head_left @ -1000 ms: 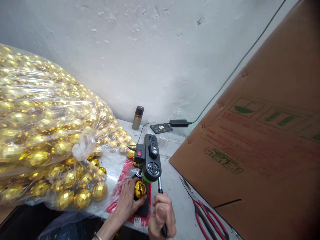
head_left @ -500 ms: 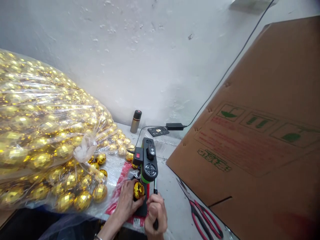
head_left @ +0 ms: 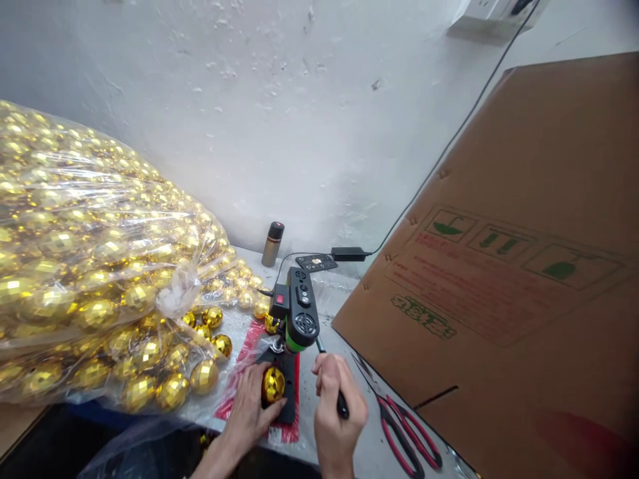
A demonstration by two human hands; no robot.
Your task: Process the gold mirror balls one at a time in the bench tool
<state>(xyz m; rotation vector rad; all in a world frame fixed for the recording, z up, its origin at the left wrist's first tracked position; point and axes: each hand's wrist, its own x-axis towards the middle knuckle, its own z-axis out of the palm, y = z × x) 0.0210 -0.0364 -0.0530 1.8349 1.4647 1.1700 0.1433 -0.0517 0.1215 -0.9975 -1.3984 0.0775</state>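
Note:
A shiny gold faceted ball (head_left: 273, 384) sits between the thumb and fingers of my left hand (head_left: 253, 400), over the black base (head_left: 285, 414) of a small bench drill press. Behind it stands the drill press head (head_left: 302, 313), black with a green band and a red switch box at its left. My right hand (head_left: 339, 406) is closed around the black grip of the drill press lever (head_left: 342, 403), to the right of the base. A red plastic sheet (head_left: 290, 434) lies under the base. The drill's tip is hidden from me.
A big clear bag (head_left: 100, 246) of gold balls fills the left, with loose gold balls (head_left: 221, 344) beside it. Red-handled scissors (head_left: 407, 432) lie at right before a large cardboard box (head_left: 524, 233). A spray can (head_left: 272, 245) and power adapter (head_left: 348, 254) stand near the wall.
My right hand has swung the lever out to the right, away from the base. The ball in my left hand now shows a wider gap from the drill head. The view has shifted slightly.

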